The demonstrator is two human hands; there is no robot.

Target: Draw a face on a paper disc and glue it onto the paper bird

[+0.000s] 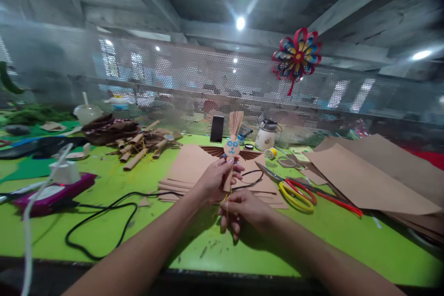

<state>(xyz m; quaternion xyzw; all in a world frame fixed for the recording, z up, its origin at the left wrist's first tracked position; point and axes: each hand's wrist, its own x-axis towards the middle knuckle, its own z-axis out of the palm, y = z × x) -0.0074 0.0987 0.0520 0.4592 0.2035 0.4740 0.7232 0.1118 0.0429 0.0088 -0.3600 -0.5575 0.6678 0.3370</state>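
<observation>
A brown paper figure [231, 149] stands upright in the grip of my left hand [219, 175]. Its round face has blue drawn features, a fanned paper tuft rises on top, and dark pleated wings spread to both sides. Just below it, my right hand [243, 210] pinches yellow string [227, 203] that hangs from the figure's lower end. Behind and beneath the hands lies a stack of brown paper sheets [183, 166]. Yellow-handled scissors [294, 196] rest close to the right of my hands.
Rolled paper pieces [135, 159] are heaped at the left. A purple power strip [55, 194] and black cable [104, 208] lie nearer. To the right are large brown sheets [367, 175]. A phone [217, 129] and a jar [266, 135] stand at the back before a perforated screen [180, 88].
</observation>
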